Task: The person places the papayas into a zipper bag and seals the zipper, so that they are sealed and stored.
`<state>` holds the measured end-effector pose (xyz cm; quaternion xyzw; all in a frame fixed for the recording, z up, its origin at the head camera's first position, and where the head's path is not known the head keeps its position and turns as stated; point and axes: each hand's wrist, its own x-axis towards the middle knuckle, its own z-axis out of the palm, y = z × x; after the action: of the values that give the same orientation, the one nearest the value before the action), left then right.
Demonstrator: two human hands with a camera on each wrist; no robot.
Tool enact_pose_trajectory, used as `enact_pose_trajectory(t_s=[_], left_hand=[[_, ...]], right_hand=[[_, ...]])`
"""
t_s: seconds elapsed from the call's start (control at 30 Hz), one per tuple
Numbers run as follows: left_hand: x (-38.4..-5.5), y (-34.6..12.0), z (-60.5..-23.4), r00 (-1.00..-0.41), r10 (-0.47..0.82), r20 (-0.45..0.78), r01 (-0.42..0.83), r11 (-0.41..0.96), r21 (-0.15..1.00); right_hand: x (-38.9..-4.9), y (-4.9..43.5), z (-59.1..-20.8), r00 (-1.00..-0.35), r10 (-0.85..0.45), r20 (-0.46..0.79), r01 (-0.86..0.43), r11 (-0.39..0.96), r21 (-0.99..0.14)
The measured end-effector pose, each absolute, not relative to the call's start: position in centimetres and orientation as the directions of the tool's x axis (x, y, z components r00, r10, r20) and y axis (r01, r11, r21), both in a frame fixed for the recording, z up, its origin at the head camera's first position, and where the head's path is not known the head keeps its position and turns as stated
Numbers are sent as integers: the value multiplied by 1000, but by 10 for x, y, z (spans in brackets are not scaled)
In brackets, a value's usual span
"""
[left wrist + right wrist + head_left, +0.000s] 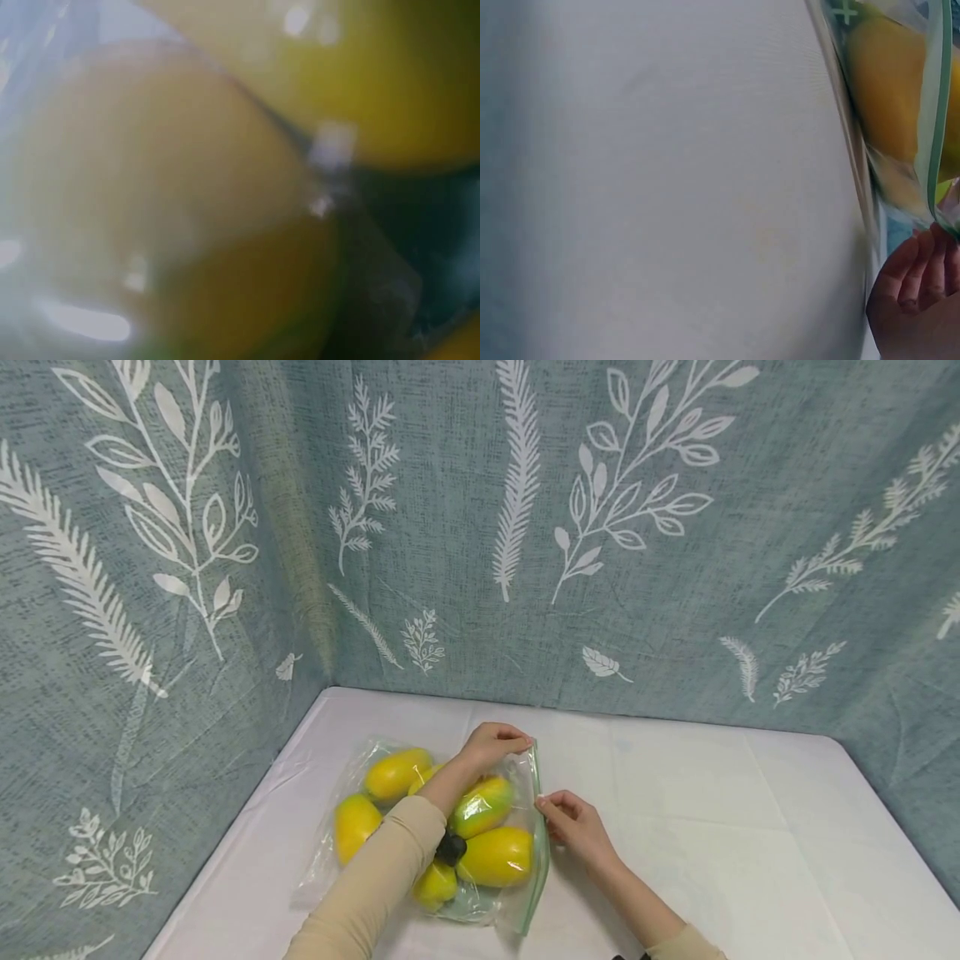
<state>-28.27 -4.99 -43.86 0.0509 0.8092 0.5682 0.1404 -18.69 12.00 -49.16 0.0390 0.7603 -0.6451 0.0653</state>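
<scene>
A clear zip bag (513, 906) with a green seal strip lies on the table. It holds several yellow mango-shaped fruits (495, 857), one tinged green. My left hand (495, 743) reaches across the bag and pinches the far end of the seal strip. Lower on that same edge, my right hand (577, 827) pinches the strip between thumb and fingers. The right wrist view shows the right hand (922, 292) at the green strip (933, 112). Blurred yellow fruit (187, 150) under shiny plastic fills the left wrist view. My left forearm hides part of the bag.
A white cloth covers the table (712, 827), whose surface extends to the right of the bag. Blue-green curtains (465, 543) with white leaf prints stand behind the table and at its sides. A small black device (452, 848) sits at my left wrist, over the fruits.
</scene>
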Motion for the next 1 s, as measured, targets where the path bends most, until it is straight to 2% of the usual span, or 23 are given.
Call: enact_pose_trajectory(t_s=[0.63,1.0], left_hand=[[-288,-50,-438,-966,189,-176,-95,372,923],[-288,-50,-436,-970,171,-175,-102,368,924]], right_hand=[[-171,123,-493,-976,-73,-206,188,199,-962],[-163,127,-493,-967,-144,-208,183,169,-968]])
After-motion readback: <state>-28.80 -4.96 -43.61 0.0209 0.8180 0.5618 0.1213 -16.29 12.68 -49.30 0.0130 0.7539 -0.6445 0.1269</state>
